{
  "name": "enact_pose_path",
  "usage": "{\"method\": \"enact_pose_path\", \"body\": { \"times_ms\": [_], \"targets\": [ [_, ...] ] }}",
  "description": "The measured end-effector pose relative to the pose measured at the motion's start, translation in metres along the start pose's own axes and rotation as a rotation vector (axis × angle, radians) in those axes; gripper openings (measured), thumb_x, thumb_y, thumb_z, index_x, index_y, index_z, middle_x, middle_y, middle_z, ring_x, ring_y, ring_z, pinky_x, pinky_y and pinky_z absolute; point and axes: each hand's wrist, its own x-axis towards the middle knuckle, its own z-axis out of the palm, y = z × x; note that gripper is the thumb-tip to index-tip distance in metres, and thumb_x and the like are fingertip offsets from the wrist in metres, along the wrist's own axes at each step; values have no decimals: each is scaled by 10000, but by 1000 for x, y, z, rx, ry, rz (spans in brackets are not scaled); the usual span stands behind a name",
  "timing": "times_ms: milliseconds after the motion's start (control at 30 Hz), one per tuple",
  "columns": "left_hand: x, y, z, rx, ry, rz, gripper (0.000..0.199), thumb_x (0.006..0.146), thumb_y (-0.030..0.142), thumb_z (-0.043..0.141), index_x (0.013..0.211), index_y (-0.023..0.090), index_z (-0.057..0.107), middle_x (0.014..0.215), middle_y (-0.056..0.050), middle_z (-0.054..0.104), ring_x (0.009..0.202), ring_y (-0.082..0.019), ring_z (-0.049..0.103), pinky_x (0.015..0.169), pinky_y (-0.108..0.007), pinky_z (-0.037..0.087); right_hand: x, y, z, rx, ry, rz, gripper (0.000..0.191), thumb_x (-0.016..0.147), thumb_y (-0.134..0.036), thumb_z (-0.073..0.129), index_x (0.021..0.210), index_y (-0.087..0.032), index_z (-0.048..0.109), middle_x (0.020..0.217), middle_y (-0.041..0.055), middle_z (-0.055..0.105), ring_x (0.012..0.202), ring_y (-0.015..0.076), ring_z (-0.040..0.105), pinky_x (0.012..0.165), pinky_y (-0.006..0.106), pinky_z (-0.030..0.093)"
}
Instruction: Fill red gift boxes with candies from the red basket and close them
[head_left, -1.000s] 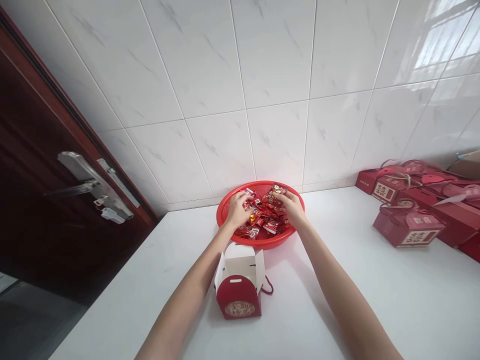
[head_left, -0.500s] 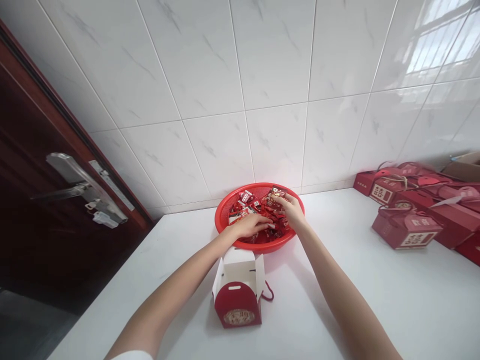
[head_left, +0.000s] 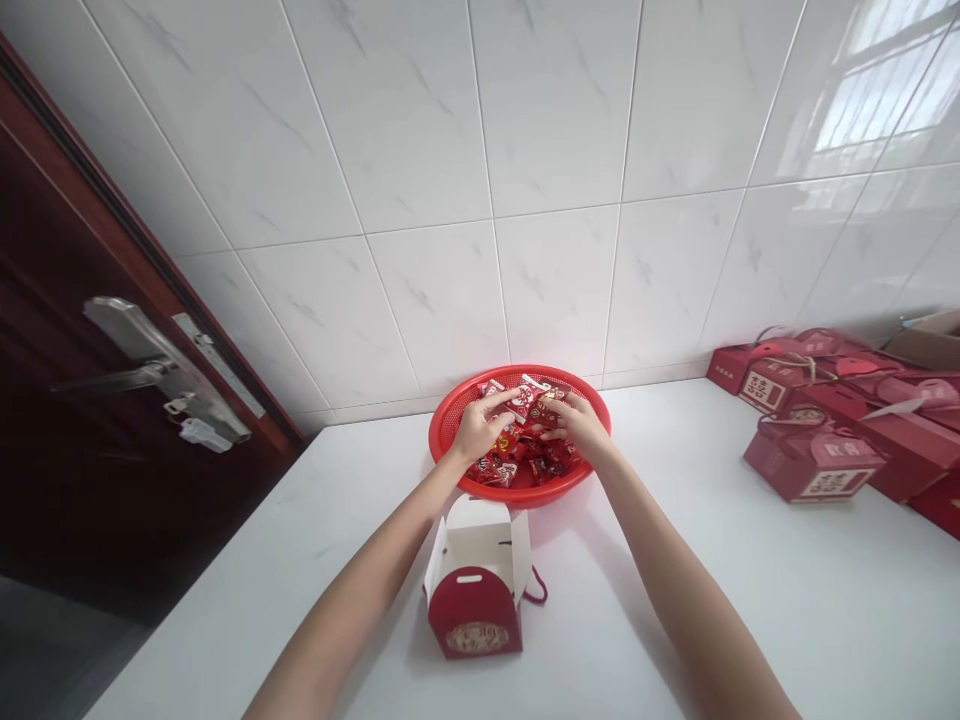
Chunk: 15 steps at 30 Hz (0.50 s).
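A red plastic basket (head_left: 444, 455) with perforated sides holds many small red wrapped candies (head_left: 540, 470). Over its left part is my left hand (head_left: 480, 428), thumb and fingers closing on the edge of a red-and-white candy packet (head_left: 523, 398). My right hand (head_left: 579, 425) is over the right part, its curled fingers on a darker red candy packet (head_left: 546, 410); the fingertips partly cover it. In front of the basket stands an open red gift box (head_left: 475, 610) with raised white inner flaps, a slotted front panel and a dark red cord handle at its side.
Closed red gift boxes (head_left: 814, 460) are grouped on the right of the white table (head_left: 637, 600), with a brown carton (head_left: 930, 340) behind. A white tiled wall (head_left: 420, 300) backs the table. To the left is a dark door (head_left: 60, 420) with a metal handle.
My left hand has lifted from the candies at the basket's middle and moved up to a packet near the right hand. The right hand has shifted slightly. The open box stays put.
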Motion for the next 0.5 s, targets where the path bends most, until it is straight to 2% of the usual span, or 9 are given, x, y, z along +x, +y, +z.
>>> {"method": "enact_pose_path", "body": {
  "times_ms": [167,300,400,500],
  "targets": [
    [1,-3,2,-28,-6,16,368,814,425,716,1081,179,770,1143,-104,777,1083,-280,717,986,-425,568,-2,-2,-1,0,-39,-4,241,742,-329,841,894,-225,685,824,37,779,658,229,753,572,328,640],
    [2,-4,2,-27,-38,42,306,810,439,731,981,186,706,1067,-88,753,990,-243,712,947,-395,573,-5,-4,-1,-11,-76,-11,296,693,-284,884,923,-218,711,927,46,784,763,225,763,582,300,646],
    [0,-1,3,-8,-111,45,323,820,469,734,980,196,668,1051,-72,725,978,-227,698,909,-366,579,-6,-5,0,-16,-98,-7,347,661,-255,902,953,-214,719,940,45,779,827,227,758,594,301,651],
    [-2,2,5,24,-219,42,316,827,468,730,973,202,641,1042,-60,711,946,-215,700,852,-343,591,-6,-3,1,-15,-113,-5,375,623,-240,918,941,-194,725,914,59,781,814,234,753,617,326,653]
  ]
}}
